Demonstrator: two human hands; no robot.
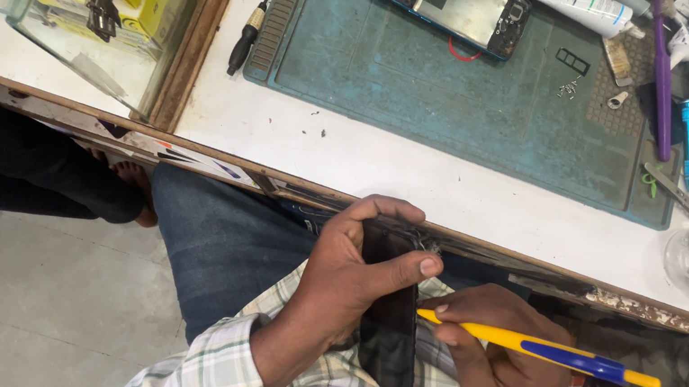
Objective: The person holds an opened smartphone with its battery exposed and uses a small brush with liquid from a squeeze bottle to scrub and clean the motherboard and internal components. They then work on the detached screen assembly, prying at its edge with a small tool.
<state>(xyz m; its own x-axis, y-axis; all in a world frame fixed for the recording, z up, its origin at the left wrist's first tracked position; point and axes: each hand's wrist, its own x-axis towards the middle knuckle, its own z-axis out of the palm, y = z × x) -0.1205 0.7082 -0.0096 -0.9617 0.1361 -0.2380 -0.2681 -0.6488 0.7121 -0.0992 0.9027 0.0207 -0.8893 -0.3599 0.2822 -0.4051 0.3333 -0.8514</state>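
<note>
Dark phone panel is gripped edge-on by left hand, steadied in lap; yellow-blue tool is pinched pen-like by right hand, tip at panel's edge

White worktable above grey tiled floor.

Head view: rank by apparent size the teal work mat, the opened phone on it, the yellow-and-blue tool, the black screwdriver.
1. Teal work mat, by far the largest.
2. Opened phone.
3. Yellow-and-blue tool in the right hand; longer than the phone but much thinner, and nearer the camera, so 2 and 3 are unsure.
4. Black screwdriver.
</note>
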